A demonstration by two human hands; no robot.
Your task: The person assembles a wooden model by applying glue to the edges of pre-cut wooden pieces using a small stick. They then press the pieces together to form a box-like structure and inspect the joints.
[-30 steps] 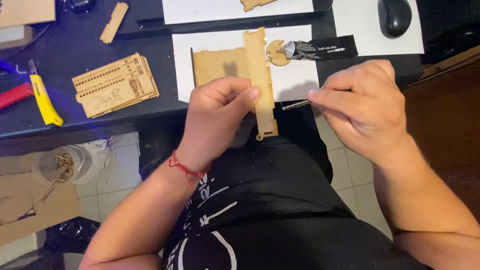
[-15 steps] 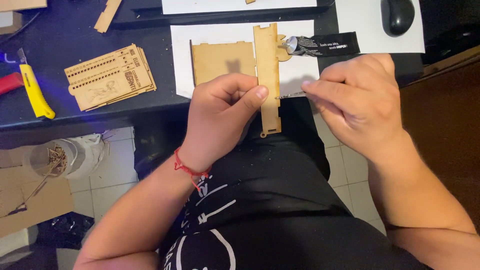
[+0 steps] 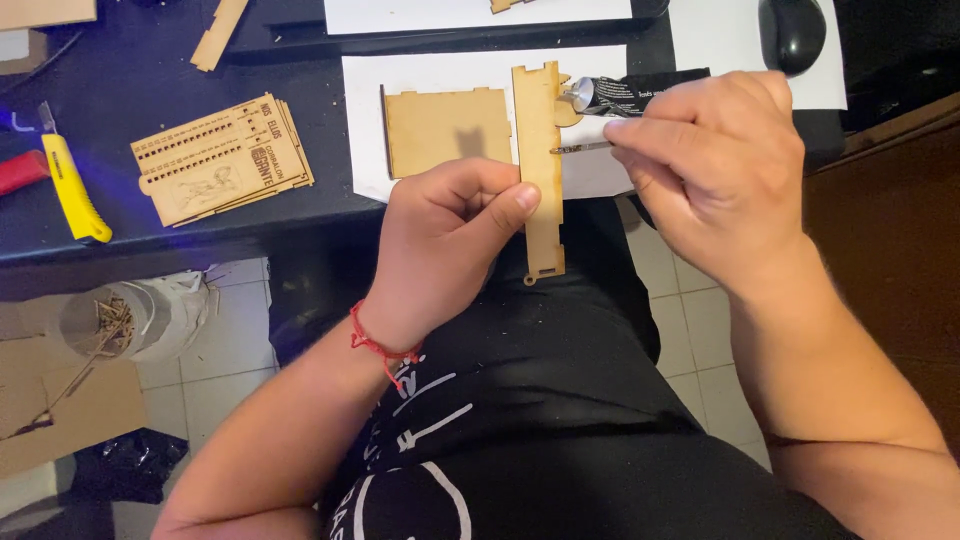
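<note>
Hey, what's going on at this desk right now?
A person sits at a dark desk. Their left hand pinches a long, thin laser-cut wooden strip upright against a flat wooden panel lying on white paper. Their right hand holds a thin metal tool, its tip touching the strip's edge. A dark tube lies behind it. A stack of engraved wooden sheets and a yellow utility knife lie to the left.

Notched strip (image 3: pixel 538 170): thin pale wood, matt, smooth-faced.
Flat panel (image 3: pixel 445 130), left of strip: same pale matt wood.
Paper sheet (image 3: pixel 365 120), beneath panel: white, matt.
Tube (image 3: pixel 640 92), right of strip: black, glossy, with metallic neck.
Thin rod (image 3: pixel 580 148), touching strip: shiny metal.
Worktop (image 3: pixel 150 60): dark, matt.
Knife (image 3: pixel 72 190), far left of strip: yellow plastic.
</note>
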